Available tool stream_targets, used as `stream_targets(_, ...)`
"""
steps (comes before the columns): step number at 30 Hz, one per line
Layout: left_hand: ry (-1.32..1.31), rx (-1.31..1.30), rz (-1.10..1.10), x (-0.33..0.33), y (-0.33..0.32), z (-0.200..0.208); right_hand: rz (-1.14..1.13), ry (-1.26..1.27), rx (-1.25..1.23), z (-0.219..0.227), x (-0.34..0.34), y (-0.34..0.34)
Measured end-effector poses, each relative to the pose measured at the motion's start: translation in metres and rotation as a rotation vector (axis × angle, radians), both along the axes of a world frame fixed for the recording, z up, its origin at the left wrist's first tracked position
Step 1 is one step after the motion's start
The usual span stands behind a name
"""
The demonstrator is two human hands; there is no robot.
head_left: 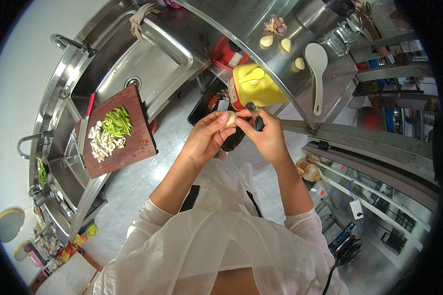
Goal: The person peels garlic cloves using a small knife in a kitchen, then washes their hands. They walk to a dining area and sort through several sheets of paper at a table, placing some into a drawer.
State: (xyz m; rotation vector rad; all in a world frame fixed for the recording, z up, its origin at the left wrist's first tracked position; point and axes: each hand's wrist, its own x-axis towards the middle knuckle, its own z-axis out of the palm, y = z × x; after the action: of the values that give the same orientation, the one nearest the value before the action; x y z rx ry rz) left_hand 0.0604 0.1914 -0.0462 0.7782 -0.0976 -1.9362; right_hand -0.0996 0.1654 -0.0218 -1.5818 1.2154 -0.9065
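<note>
Steel tabletop [261,19] curves across the top of the frame, carrying peeled cloves [267,41] and a white spoon [317,64]. At centre, the left hand [206,137] pinches a garlic clove [231,118] while the right hand [266,135] clasps a small dark-handled knife [257,120] against it. Left of them, a cutting board [133,142] holds chopped vegetables.

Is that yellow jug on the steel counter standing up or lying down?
Lying down: the yellow jug rests on its side at the counter edge, handle upward.
</note>
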Motion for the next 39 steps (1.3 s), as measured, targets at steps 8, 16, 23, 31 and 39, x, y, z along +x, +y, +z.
stream_targets(8,0.143,0.062,-0.032,0.0,-0.001,0.001,-0.002,-0.113,0.123,0.002,-0.008,-0.005)
stream_targets(16,0.052,-0.01,0.022,-0.003,-0.001,0.004,-0.011,0.108,-0.061,-0.002,-0.007,0.002)
stream_targets(23,0.017,-0.005,-0.065,0.0,0.002,-0.002,0.001,0.129,-0.08,-0.001,-0.007,0.003)
stream_targets(31,0.149,0.025,-0.055,0.0,-0.001,0.004,-0.195,-0.379,0.295,-0.002,-0.01,-0.001)
stream_targets(39,-1.286,-1.204,0.104,-0.066,-0.068,0.073,-0.153,0.057,0.061,-0.119,-0.027,0.004)
